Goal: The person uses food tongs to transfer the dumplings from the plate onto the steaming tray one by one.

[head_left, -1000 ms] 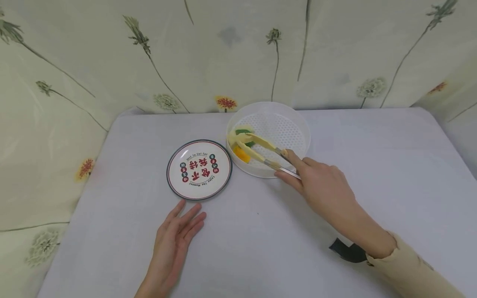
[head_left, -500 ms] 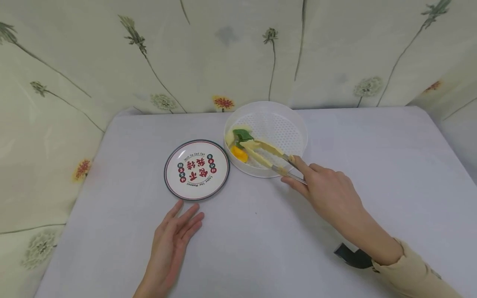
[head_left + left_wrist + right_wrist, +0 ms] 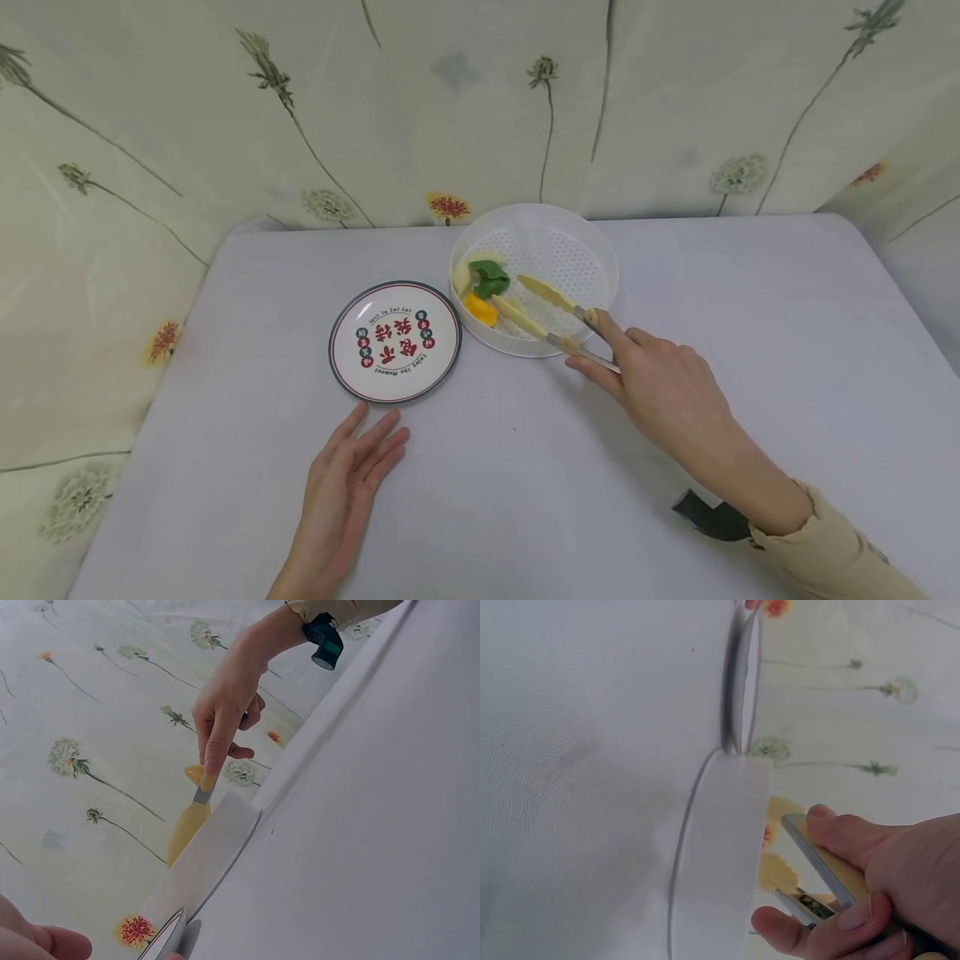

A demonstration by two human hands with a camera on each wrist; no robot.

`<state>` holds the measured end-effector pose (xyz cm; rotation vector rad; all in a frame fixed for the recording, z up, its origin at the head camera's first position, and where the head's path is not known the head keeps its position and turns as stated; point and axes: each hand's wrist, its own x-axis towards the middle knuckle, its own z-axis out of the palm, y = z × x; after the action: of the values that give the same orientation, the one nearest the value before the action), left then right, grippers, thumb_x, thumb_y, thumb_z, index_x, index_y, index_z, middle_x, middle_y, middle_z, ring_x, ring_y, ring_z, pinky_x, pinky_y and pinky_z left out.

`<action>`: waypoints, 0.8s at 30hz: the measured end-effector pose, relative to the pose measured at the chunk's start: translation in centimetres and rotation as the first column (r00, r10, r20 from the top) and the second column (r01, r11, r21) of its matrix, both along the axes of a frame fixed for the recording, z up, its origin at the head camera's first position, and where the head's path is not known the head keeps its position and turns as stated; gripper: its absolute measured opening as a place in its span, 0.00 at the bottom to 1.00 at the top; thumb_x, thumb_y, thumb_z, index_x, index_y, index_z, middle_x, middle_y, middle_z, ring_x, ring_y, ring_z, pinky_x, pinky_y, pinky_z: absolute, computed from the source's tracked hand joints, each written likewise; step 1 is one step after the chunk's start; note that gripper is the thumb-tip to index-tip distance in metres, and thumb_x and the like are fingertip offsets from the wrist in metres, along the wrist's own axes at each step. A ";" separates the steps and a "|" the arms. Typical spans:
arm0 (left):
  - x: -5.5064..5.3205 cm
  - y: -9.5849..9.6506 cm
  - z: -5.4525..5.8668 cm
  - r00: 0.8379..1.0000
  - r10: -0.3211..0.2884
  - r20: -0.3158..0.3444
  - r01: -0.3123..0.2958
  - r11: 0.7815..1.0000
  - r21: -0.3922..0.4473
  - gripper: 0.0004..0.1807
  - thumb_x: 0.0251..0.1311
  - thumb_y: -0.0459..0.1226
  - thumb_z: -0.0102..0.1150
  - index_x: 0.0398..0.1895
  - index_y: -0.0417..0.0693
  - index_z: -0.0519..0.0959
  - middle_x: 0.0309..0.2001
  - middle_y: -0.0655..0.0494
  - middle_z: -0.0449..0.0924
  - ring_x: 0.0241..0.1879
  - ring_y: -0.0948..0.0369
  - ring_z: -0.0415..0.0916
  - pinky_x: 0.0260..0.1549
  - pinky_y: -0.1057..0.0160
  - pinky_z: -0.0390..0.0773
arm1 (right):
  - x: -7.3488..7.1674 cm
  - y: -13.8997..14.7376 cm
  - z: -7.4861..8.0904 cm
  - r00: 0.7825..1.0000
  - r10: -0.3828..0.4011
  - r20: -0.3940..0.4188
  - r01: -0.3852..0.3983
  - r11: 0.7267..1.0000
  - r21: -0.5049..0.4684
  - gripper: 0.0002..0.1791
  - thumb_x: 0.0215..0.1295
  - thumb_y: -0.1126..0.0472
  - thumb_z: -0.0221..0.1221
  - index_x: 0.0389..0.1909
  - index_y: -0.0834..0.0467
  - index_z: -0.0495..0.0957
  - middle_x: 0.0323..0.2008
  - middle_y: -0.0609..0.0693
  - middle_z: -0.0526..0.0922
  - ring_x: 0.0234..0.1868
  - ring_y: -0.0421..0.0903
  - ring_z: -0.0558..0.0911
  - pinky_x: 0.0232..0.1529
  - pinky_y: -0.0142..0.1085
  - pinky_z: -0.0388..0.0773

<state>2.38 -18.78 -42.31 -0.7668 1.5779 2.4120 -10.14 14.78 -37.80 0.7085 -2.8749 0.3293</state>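
Observation:
Yellow-tipped tongs with metal handles are held in my right hand, thumb on one arm and fingers on the other. Their tips are spread apart over a white round basket with a perforated bottom, and nothing is between them. At the basket's left side lie a glossy green curled piece, a yellow-orange piece and pale yellowish food-like pieces. My left hand has its fingers extended, fingertips at the near rim of a white plate with red lettering.
The plate stands just left of the basket, close to its wall. Both rest on a white-covered table. A flower-printed cloth hangs behind the table's far edge. A dark device sits at my right wrist.
The tongs' tips have drawn back rightward from the green piece and spread apart. The green piece stays at the basket's left, now fully visible. The left hand stays by the plate.

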 end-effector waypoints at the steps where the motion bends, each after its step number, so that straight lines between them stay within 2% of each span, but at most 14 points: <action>1: 0.0 0.0 0.0 1.000 -0.001 0.001 0.001 1.000 -0.001 0.34 0.86 0.40 0.38 0.89 0.51 0.45 0.80 0.44 0.68 0.68 0.59 0.82 0.70 0.67 0.81 | 0.1 0.1 0.0 1.000 -0.003 -0.007 0.003 1.000 -0.003 0.36 0.71 0.41 0.68 0.72 0.56 0.76 0.19 0.47 0.73 0.17 0.41 0.65 0.15 0.31 0.60; 6: 0.0 0.0 0.0 1.000 -0.011 -0.002 0.011 1.000 -0.008 0.35 0.86 0.41 0.39 0.89 0.50 0.44 0.81 0.43 0.67 0.68 0.59 0.82 0.69 0.67 0.82 | 0.4 0.4 0.1 0.999 -0.022 -0.031 0.021 0.999 -0.024 0.34 0.71 0.40 0.68 0.70 0.54 0.75 0.19 0.46 0.71 0.16 0.40 0.64 0.15 0.30 0.59; 15: 0.0 -0.1 0.0 1.000 -0.015 0.006 0.015 1.000 -0.007 0.35 0.87 0.42 0.37 0.90 0.51 0.43 0.81 0.44 0.67 0.68 0.60 0.82 0.69 0.67 0.82 | 1.3 0.9 0.0 0.993 -0.081 0.081 0.084 0.996 -0.035 0.41 0.71 0.39 0.68 0.76 0.56 0.71 0.25 0.49 0.80 0.18 0.42 0.71 0.17 0.33 0.65; 20: 0.2 0.0 0.0 1.000 -0.019 0.000 0.019 1.000 -0.004 0.34 0.87 0.42 0.36 0.89 0.51 0.43 0.81 0.43 0.67 0.68 0.60 0.82 0.70 0.67 0.82 | 2.2 1.8 -0.3 0.986 -0.127 0.109 0.135 0.989 -0.064 0.47 0.71 0.36 0.67 0.77 0.63 0.68 0.33 0.54 0.84 0.22 0.46 0.78 0.22 0.44 0.78; 24: 0.3 -0.1 0.1 1.000 -0.013 -0.003 0.013 1.000 0.009 0.34 0.87 0.41 0.36 0.89 0.51 0.43 0.81 0.43 0.67 0.68 0.60 0.82 0.70 0.66 0.81 | 2.8 2.4 -0.6 0.981 -0.167 0.094 0.177 0.978 -0.109 0.49 0.68 0.36 0.69 0.76 0.67 0.67 0.35 0.54 0.84 0.24 0.46 0.78 0.26 0.47 0.81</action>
<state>2.63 -18.84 -42.22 -0.7490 1.5674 2.4110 -7.39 17.20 -38.43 0.4318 -2.9399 0.5099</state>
